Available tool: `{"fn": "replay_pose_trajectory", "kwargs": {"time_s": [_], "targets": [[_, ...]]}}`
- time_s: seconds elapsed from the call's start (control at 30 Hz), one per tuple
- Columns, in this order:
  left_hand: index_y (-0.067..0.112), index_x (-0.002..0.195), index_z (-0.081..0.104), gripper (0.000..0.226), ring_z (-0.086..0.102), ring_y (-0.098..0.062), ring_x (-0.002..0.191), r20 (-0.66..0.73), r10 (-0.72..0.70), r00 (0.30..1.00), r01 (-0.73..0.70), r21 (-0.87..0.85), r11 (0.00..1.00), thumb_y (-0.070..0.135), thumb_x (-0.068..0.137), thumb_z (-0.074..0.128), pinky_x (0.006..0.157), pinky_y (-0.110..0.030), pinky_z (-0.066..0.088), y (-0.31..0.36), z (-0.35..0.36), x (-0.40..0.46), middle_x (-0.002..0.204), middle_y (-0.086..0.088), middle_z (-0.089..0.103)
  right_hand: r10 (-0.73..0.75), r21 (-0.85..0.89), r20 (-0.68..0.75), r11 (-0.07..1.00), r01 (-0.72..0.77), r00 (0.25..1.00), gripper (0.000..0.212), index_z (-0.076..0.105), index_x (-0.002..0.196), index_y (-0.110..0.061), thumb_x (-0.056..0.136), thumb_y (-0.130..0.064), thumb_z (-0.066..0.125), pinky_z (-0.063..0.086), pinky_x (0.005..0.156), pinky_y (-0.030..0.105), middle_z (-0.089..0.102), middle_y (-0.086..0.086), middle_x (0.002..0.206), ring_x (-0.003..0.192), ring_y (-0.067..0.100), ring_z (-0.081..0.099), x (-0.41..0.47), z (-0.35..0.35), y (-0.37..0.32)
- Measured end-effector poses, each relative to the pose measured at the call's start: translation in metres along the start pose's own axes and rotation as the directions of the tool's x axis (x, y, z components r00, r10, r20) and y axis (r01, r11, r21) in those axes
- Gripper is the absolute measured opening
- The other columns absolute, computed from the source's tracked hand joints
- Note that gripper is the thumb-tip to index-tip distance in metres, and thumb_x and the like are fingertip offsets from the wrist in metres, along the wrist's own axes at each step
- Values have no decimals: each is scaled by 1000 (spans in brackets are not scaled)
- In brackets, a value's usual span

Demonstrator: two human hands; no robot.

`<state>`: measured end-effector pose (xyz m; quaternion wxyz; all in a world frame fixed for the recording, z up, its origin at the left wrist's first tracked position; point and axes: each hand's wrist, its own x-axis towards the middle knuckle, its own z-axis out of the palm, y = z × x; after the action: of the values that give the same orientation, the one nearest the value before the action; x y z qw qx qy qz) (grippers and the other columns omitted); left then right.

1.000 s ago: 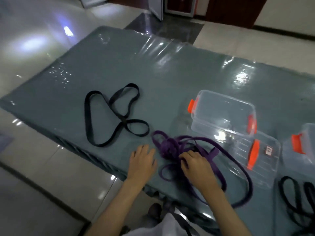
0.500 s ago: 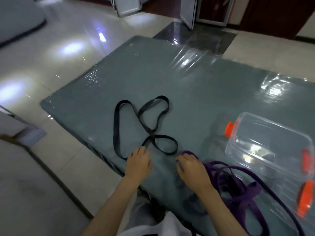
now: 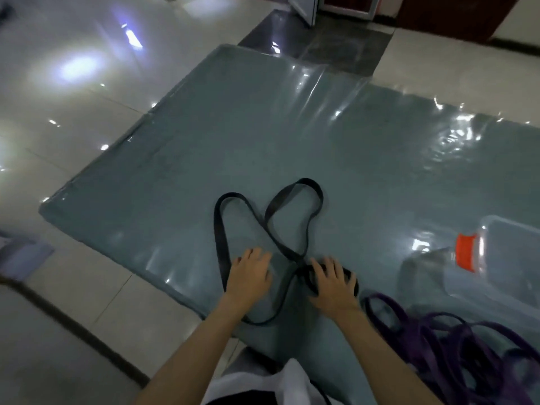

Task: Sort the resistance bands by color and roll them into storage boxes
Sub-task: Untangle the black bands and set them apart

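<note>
A black resistance band (image 3: 270, 213) lies twisted into loops on the grey-green mat (image 3: 292, 135). My left hand (image 3: 248, 273) rests flat on the mat inside the band's left loop, fingers spread. My right hand (image 3: 331, 283) lies with straight fingers on the band's small right loop, just past where the strands cross. A tangle of purple bands (image 3: 455, 343) sits at the lower right, apart from both hands. A clear storage box (image 3: 508, 258) with an orange latch stands at the right edge.
The mat's near-left edge drops to a glossy tiled floor (image 3: 73, 287). A dark floor strip and door frames lie beyond the mat's far edge. My white clothing shows at the bottom centre.
The view has swung left. Both hands moved from the purple tangle forward onto the black band; my right hand now covers its small loop and my left rests inside the left loop.
</note>
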<state>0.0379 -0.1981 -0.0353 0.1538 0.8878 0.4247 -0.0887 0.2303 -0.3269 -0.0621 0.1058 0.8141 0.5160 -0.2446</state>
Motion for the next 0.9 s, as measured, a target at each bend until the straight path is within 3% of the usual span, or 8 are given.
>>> {"fn": "replay_pose_trajectory", "kwargs": {"time_s": [0.17, 0.27, 0.4, 0.5, 0.57, 0.67, 0.77, 0.9], "targets": [[24, 155, 44, 50, 43, -24, 139, 26, 116, 993, -116, 2, 993, 20, 105, 50, 107, -41, 39, -31, -17, 54, 156, -3, 43, 91, -30, -115, 995, -95, 989, 44, 54, 143, -29, 99, -24, 55, 34, 114, 44, 61, -1, 139, 130, 23, 57, 8, 0, -7], [27, 160, 38, 62, 30, -30, 152, 84, 201, 976, -206, 60, 977, 5, 103, 52, 118, -50, 35, -44, -26, 87, 174, -5, 18, 87, 72, -148, 994, -77, 985, 34, 67, 129, -26, 99, -19, 54, 51, 92, 34, 71, -1, 125, 110, 24, 69, 3, -4, 3], [31, 161, 37, 69, 15, -34, 160, 168, 302, 938, -334, 223, 916, 0, 103, 57, 124, -61, 26, -57, -38, 125, 178, 2, -2, 197, 238, -181, 959, -151, 964, 27, 71, 122, -24, 100, -17, 56, 56, 84, 40, 72, 0, 118, 103, 27, 71, -11, -13, 18], [24, 155, 48, 57, 39, -29, 149, 88, 407, 909, -414, 290, 863, 3, 102, 56, 119, -50, 33, -65, -43, 141, 172, -3, 31, 298, 339, -229, 917, -211, 927, 21, 73, 117, -21, 99, -21, 63, 55, 76, 40, 73, 3, 112, 98, 30, 72, -21, -14, 26], [15, 130, 71, 40, 65, -30, 119, -68, 510, 858, -466, 318, 826, 0, 93, 69, 100, -46, 48, -67, -50, 146, 134, -8, 71, 365, 411, -275, 881, -235, 889, 20, 75, 115, -20, 96, -19, 68, 53, 72, 39, 74, 4, 108, 93, 32, 72, -26, -13, 28], [14, 96, 82, 22, 72, -29, 88, -130, 620, 774, -530, 403, 746, 0, 79, 86, 82, -42, 57, -75, -55, 144, 92, -4, 79, 422, 491, -312, 838, -236, 851, 18, 77, 110, -21, 93, -18, 73, 57, 69, 40, 76, 4, 105, 88, 31, 73, -33, -11, 28], [18, 116, 78, 25, 69, -28, 111, -14, 613, 790, -545, 443, 712, 6, 95, 70, 95, -42, 53, -86, -54, 137, 124, -5, 73, 426, 497, -322, 836, -232, 846, 16, 76, 110, -22, 93, -21, 75, 56, 67, 37, 76, 1, 106, 87, 27, 74, -38, -8, 26], [15, 129, 71, 29, 38, -33, 153, 55, 657, 752, -611, 434, 662, 10, 106, 54, 119, -54, 35, -90, -53, 136, 169, -13, 33, 388, 471, -328, 858, -207, 861, 14, 75, 107, -22, 94, -24, 74, 57, 66, 37, 77, -1, 102, 85, 23, 73, -48, -1, 20]]}}
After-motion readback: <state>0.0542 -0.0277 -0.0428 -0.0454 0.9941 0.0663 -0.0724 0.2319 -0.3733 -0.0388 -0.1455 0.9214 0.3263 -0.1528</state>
